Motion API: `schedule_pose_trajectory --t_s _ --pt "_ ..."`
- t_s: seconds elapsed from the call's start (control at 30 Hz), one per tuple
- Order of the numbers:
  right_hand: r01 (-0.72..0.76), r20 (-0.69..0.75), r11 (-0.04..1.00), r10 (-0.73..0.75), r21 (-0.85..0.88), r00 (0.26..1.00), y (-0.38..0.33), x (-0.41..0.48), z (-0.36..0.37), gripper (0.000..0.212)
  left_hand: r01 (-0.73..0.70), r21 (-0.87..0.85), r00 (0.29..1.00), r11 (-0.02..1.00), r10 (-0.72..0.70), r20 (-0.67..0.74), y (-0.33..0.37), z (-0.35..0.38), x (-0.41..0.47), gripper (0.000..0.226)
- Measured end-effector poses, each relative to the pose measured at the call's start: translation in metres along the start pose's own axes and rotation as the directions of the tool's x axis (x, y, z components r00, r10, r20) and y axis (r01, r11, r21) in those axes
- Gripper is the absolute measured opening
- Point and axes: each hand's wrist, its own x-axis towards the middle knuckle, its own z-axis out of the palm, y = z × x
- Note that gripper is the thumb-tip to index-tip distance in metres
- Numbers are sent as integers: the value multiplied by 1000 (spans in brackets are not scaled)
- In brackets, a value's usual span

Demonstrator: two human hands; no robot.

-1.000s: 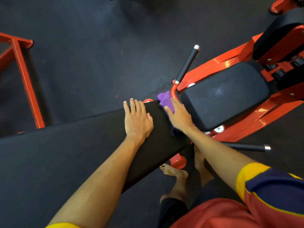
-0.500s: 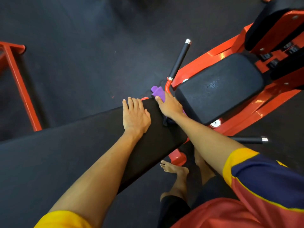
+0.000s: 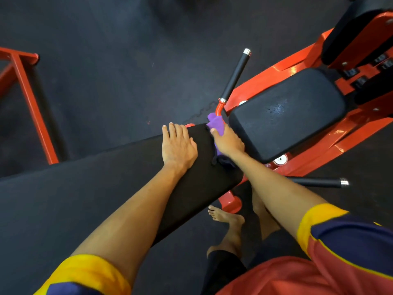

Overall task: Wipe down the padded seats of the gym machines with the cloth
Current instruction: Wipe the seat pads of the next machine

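Note:
A long black padded bench (image 3: 106, 199) runs from the lower left to the middle of the view. My left hand (image 3: 178, 145) rests flat on it near its far end, fingers straight. My right hand (image 3: 228, 142) holds a bunched purple cloth (image 3: 215, 123) against the pad's end edge. Its fingers curl over the cloth and down into the gap beside the neighbouring black seat pad (image 3: 287, 113). A dark part of the cloth hangs below my wrist. A small damp patch shows on that seat pad.
The seat pad sits on an orange-red machine frame (image 3: 340, 141) with a black back pad (image 3: 350, 28) at top right. Two black handle bars (image 3: 235, 75) (image 3: 316, 182) stick out from the frame. Another red frame (image 3: 27, 99) stands at left. My bare feet (image 3: 229, 218) are on the dark rubber floor.
My right hand with the cloth has stayed at the pad's end edge, shifting only slightly along it. My left hand has not moved on the pad.

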Motion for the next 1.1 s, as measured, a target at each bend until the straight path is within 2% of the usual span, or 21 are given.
schedule_pose_trajectory --t_s 0.03,0.1,0.17,0.23,0.3,0.37,0.43,0.5,0.57,0.63,0.7,0.77,0.83,0.9,0.97,1.03,1.1 --pt "-102 46 994 101 35 994 -2 11 -6 61 2 -1 1000 1000 -2 -1 1 0 1 62" --pt "-130 60 991 128 43 990 -4 15 -8 60 3 -4 1000 1000 -3 4 3 1 1 61" --pt "43 -29 998 -45 -41 999 0 -8 2 56 1 -2 1000 1000 -1 4 4 1 3 61" --pt "235 -104 963 -249 -132 963 14 -44 17 58 -3 -4 1000 1000 3 -10 6 2 6 61" --pt "304 -133 941 -324 -150 937 29 -66 22 63 -10 1 1000 1000 10 -1 7 3 7 61" --pt "249 -101 962 -261 -111 960 30 -64 17 66 -6 8 1000 1000 6 0 7 5 8 61" --pt "79 -29 996 -81 -51 996 23 -37 6 65 -3 8 1000 1000 3 -3 7 5 9 60" --pt "-118 51 992 115 49 992 16 -8 -7 63 -10 3 1000 1000 10 -4 8 5 9 60" --pt "-155 68 987 152 40 986 14 -3 -8 64 -9 2 1000 1000 9 0 10 4 9 60" --pt "4 -4 997 -4 -73 1000 15 -32 4 66 -8 10 1000 1000 8 -2 10 3 9 60" --pt "195 -80 968 -210 -158 975 28 -75 18 69 -8 12 1000 1000 8 -11 11 4 9 60" --pt "268 -98 948 -287 -171 953 45 -99 20 71 -17 9 1000 1000 17 -15 12 4 8 60" --pt "189 -76 974 -199 -123 977 54 -92 13 69 -34 6 999 999 34 -24 13 5 6 60" --pt "-22 -15 999 21 -34 1000 54 -64 2 63 -52 -1 998 999 52 -42 12 7 5 61" --pt "-234 97 971 229 45 969 53 -40 -10 62 -73 -5 996 997 73 -42 12 8 3 62" --pt "-263 104 961 254 89 962 55 -38 -7 61 -81 -5 996 997 81 -39 13 10 2 63" --pt "-135 -26 987 138 91 990 58 -60 8 61 -84 -3 996 996 84 -38 17 10 -2 64"
